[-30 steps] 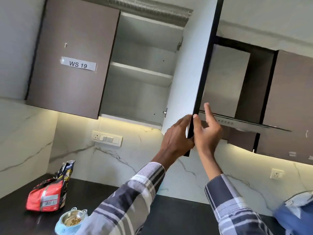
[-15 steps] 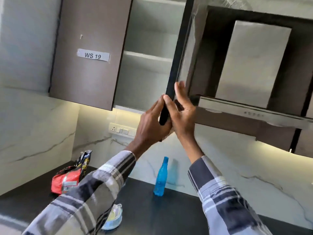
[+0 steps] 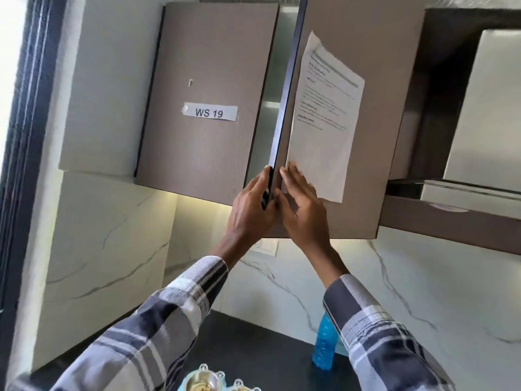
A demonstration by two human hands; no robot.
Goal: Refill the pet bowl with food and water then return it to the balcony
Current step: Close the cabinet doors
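Our left hand (image 3: 251,204) gripped the stiff cupboard door (image 3: 366,122) by its edge; our right hand (image 3: 303,210) pressed flat. The pet bowl (image 3: 208,383) looked light near the desk's (image 3: 253,348) front edge.

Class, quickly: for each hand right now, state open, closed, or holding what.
Left hand: closed on the free edge of the cabinet door, near its lower corner.
Right hand: open, fingers flat against the door's front.

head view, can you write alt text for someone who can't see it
Both hands, left hand and right hand, hold the edge of a nearly shut wall cabinet door with a printed sheet on it. Below, on the dark counter, stand a blue bottle and a pet bowl.
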